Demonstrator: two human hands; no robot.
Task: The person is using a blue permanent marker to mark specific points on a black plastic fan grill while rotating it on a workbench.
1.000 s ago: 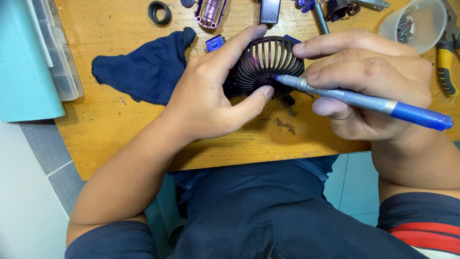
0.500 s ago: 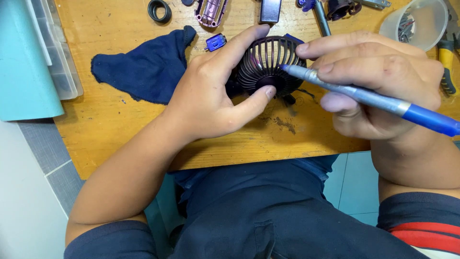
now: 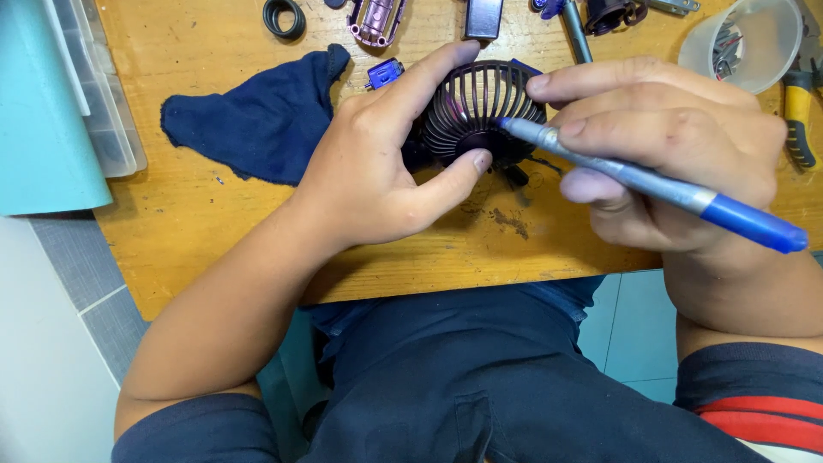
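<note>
A dark blue cloth [image 3: 257, 120] lies crumpled on the wooden tabletop [image 3: 214, 249], toward its left side. Beyond it, near the far edge, sit a black rubber ring [image 3: 284, 17] and a purple ribbed casing [image 3: 377, 21]. A small blue part [image 3: 385, 73] rests just beside the cloth's tip. At the far right stands a translucent plastic cup [image 3: 754, 43] holding small metal pieces, with yellow-handled pliers [image 3: 799, 103] next to it. A clear plastic organiser box [image 3: 99, 94] borders the table's left edge.

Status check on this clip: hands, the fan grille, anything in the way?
Left hand grips black fan grille. Right hand holds blue-handled tool, tip at grille's slats. Navy cloth lies left of the grille, apart from the work; nothing blocking.
</note>
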